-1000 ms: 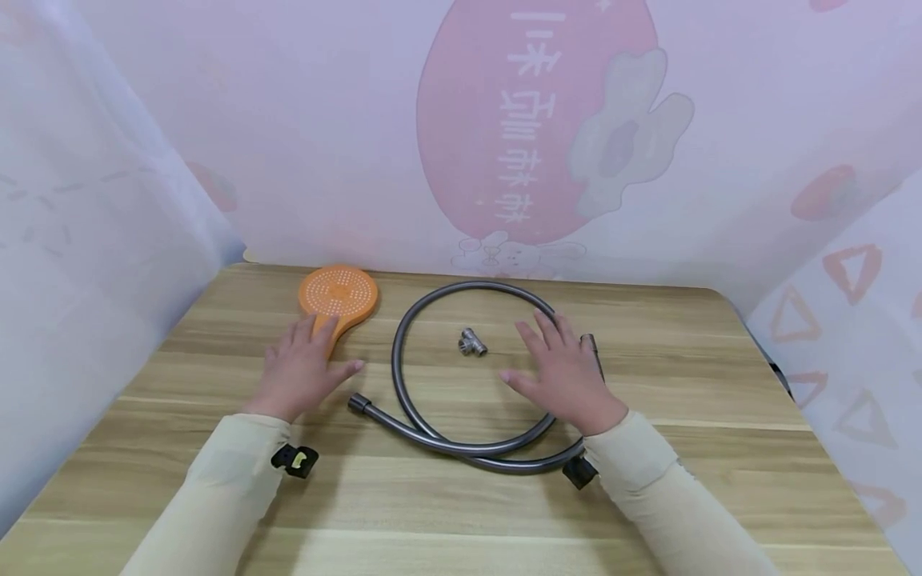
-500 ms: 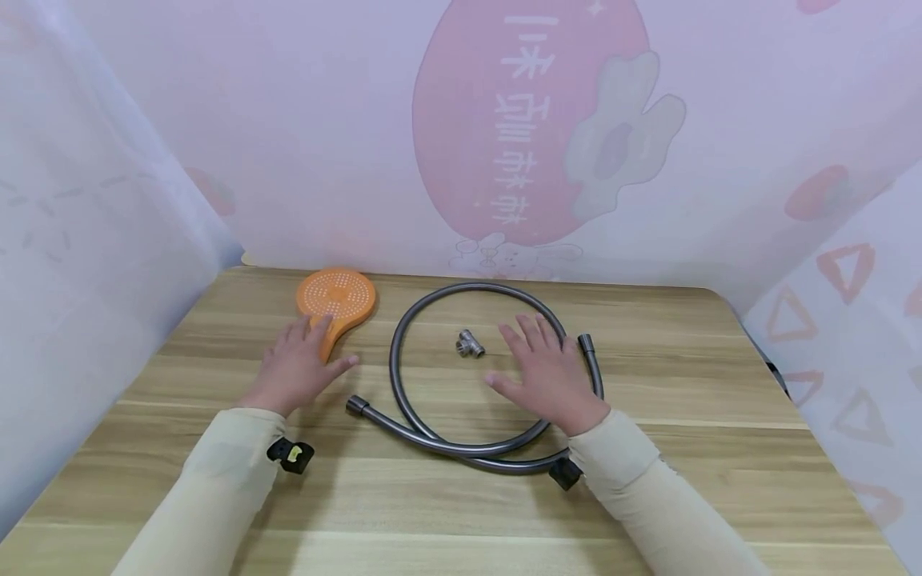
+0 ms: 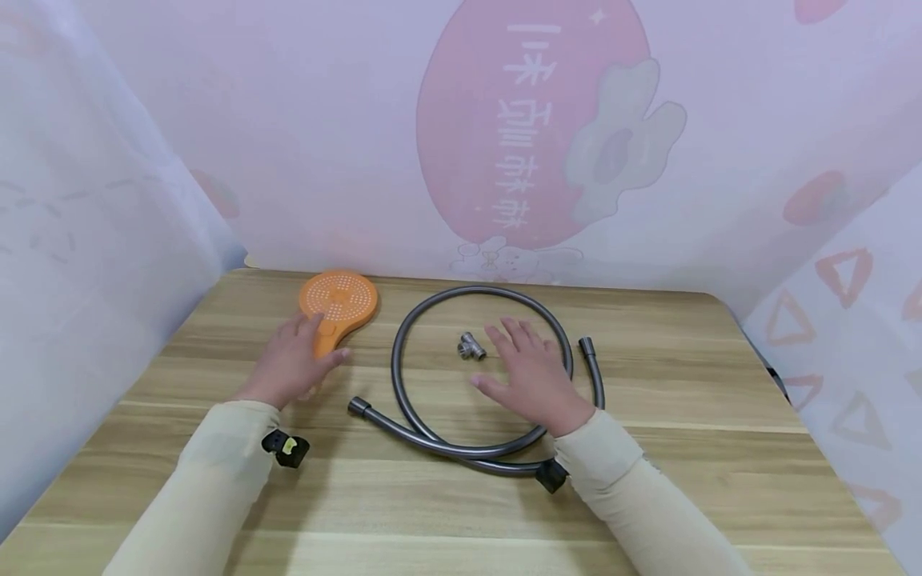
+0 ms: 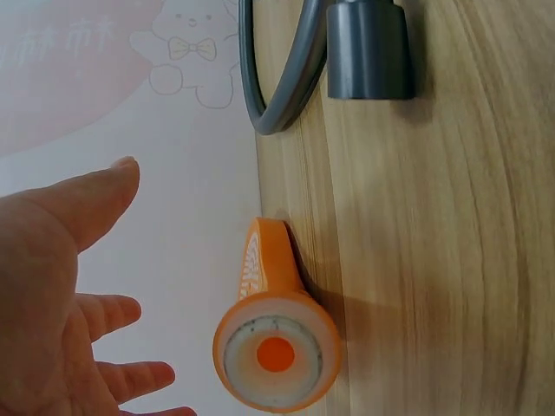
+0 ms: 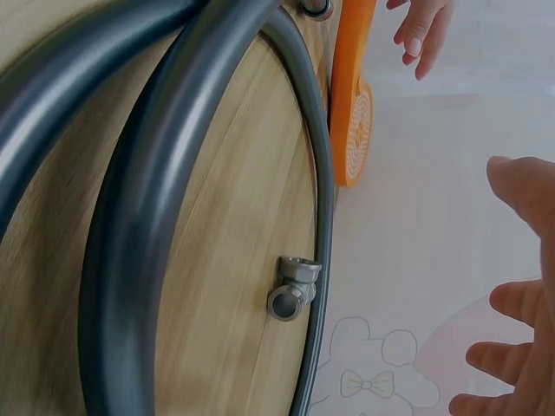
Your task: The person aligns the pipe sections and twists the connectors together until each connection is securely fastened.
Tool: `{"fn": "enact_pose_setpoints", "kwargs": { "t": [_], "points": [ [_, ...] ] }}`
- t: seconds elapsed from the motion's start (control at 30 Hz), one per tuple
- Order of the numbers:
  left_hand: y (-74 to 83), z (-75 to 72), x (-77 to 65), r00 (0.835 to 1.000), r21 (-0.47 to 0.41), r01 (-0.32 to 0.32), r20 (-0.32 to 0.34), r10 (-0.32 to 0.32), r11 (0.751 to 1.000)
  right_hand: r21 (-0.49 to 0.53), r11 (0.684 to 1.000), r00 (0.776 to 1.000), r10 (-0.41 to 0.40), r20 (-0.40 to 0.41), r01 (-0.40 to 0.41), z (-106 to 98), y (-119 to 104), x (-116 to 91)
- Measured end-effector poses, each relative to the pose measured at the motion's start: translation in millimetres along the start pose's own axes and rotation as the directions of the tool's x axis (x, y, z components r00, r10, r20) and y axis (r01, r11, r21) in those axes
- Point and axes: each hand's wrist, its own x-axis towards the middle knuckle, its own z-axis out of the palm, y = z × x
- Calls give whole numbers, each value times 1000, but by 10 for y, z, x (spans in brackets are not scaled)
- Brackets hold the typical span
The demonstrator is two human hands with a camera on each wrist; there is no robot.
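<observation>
An orange shower head lies face up at the table's back left. My left hand hovers over its handle with fingers spread, and the left wrist view shows a gap between fingers and the handle's threaded end. A dark grey shower hose lies coiled in one loop at the middle. Inside the loop sits a small metal tee fitting. Above the loop's right side is my right hand, fingers spread, holding nothing. In the right wrist view the tee fitting stands apart from the fingers.
The wooden table ends at a printed curtain along the back and sides. One hose end points left toward the left hand; the other end points away at the right. A small black camera sits on each wrist.
My right hand has moved left, closer to the tee fitting, uncovering the hose's right end. My left hand has drawn slightly back and left along the handle. The objects lie still.
</observation>
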Motion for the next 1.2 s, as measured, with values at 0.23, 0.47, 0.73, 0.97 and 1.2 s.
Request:
{"fn": "enact_pose_setpoints", "kwargs": {
  "t": [0.23,0.47,0.73,0.97,1.2],
  "points": [
    [-80,-6,43,1000,-53,20,9,-20,998,46,999,1000,-11,-8,11,44,-50,34],
    [-140,-8,67,1000,-83,19,24,-17,996,80,997,1000,-18,-19,19,83,-97,58],
    [-220,-8,88,998,-144,47,43,-41,988,128,992,1000,-19,-25,22,117,-176,106],
    [-305,14,122,997,-198,70,57,-60,978,185,982,999,-30,-40,37,173,-246,170],
    [-323,37,155,996,-252,82,60,-69,964,219,974,997,-51,-59,63,228,-310,220]
  ]
}}
